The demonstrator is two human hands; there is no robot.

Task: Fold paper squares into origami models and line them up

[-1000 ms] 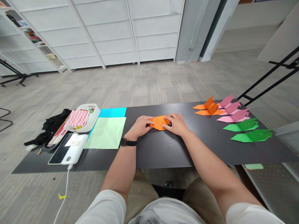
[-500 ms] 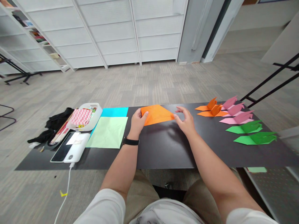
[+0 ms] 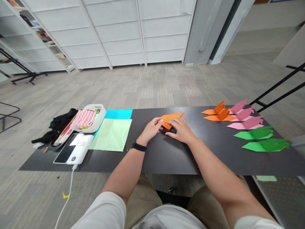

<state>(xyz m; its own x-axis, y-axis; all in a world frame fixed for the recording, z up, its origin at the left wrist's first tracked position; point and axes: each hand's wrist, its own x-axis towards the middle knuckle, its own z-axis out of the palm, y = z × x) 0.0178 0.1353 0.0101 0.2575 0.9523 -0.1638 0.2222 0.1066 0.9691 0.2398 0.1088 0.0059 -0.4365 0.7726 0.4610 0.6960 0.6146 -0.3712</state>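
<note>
A folded sheet of orange origami paper (image 3: 173, 116) is between my hands, over the middle of the dark table. My left hand (image 3: 152, 128) pinches its left end between thumb and fingers. My right hand (image 3: 180, 129) grips the near side, its fingers curved over the paper and its thumb lower down, apart from the fingertips. Part of the paper is hidden under the right fingers. Finished folded birds stand at the right: orange ones (image 3: 220, 114), pink ones (image 3: 245, 122) and green ones (image 3: 265, 145).
Left of my hands, a pale green sheet (image 3: 111, 135) overlaps blue paper (image 3: 119, 114). Farther left are a white basket (image 3: 98, 119), a phone (image 3: 68, 148), a white device (image 3: 82, 149) with a cable (image 3: 71, 187), and black cloth (image 3: 62, 121). The dark table's front edge (image 3: 171, 171) lies near my lap.
The orange paper was spread wide and held at both ends; now it is a narrower folded shape, lower over the table. My right hand has moved left onto it, closer to the left hand.
</note>
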